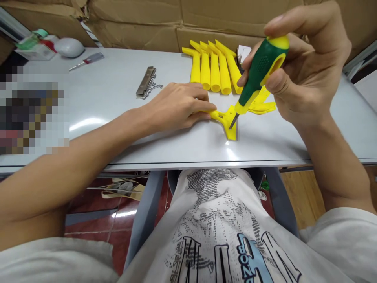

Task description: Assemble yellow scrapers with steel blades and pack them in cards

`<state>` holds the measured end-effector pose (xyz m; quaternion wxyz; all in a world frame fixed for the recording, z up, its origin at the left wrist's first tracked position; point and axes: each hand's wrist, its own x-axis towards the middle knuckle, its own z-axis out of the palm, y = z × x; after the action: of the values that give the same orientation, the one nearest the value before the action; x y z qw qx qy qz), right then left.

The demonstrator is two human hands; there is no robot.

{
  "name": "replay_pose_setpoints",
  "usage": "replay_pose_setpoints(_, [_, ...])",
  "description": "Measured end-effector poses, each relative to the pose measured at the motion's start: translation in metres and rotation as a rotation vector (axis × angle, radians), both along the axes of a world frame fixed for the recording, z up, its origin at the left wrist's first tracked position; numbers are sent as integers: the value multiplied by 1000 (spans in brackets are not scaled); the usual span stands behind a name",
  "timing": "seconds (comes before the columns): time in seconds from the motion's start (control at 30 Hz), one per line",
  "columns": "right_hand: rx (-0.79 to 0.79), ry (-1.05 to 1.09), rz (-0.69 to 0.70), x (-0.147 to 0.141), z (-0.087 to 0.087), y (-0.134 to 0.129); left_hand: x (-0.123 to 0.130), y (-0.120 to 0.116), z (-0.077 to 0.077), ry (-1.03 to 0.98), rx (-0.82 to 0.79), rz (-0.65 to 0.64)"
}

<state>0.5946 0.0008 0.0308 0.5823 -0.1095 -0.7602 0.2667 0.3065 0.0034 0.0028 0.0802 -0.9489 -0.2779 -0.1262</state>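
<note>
My left hand [184, 104] is closed on the handle of a yellow plastic peeler-like piece [230, 125], pressing it to the white table. That piece has a wide forked head, which points right. My right hand [312, 59] grips a green and yellow screwdriver [259, 70], tilted, with its tip down at the forked head. Whether a screw sits under the tip is too small to tell. Behind my left hand stands a row of several yellow handles [215, 72]. Flat yellow pieces [261, 107] lie just beyond the screwdriver, partly hidden by it.
Metal blades [146, 81] lie stacked beside a scatter of small screws [151, 85]. Farther left are a second screwdriver [92, 58] and a white rounded object [69, 47]. Cardboard boxes [135, 23] line the back. The table's front edge [188, 165] runs close to my body.
</note>
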Motion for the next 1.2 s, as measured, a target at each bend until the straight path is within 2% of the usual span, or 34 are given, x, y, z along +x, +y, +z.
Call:
replay_pose_setpoints(0.13, [106, -101, 239, 3, 0, 11, 1, 0, -1, -34, -24, -23])
replay_pose_setpoints(0.2, [77, -169, 304, 6, 2, 12, 1, 1, -3, -43, -21, -21])
replay_pose_setpoints(0.3, [-34, -177, 205, 8, 7, 3, 0, 2, -3, -34, -8, -4])
replay_pose_setpoints(0.4, [-65, -129, 96, 7, 10, -11, 0, -5, -2, -38, -3, 23])
replay_pose_setpoints(0.57, [-2, -93, -177, 1, 7, -26, 6, -31, -1, -69, 62, 99])
replay_pose_setpoints(0.73, [-43, -50, -287, 0, 2, -28, 17, -47, 0, 6, 136, 165])
replay_pose_setpoints(0.8, [-6, -80, -276, 3, 1, -24, 20, -47, 2, 31, 139, 169])
replay_pose_setpoints(0.9, [34, -119, -173, 8, 1, -17, 20, -41, 3, 39, 126, 161])
replay_pose_setpoints(0.97, [-61, -170, -137, 9, 2, -13, 19, -36, 2, 16, 105, 140])
replay_pose_setpoints(1.1, [-361, -281, -90, 2, 3, -6, 15, -27, 0, -21, 87, 128])
replay_pose_setpoints(1.2, [-404, -305, -63, -3, 2, 5, 14, -24, 2, 45, 76, 162])
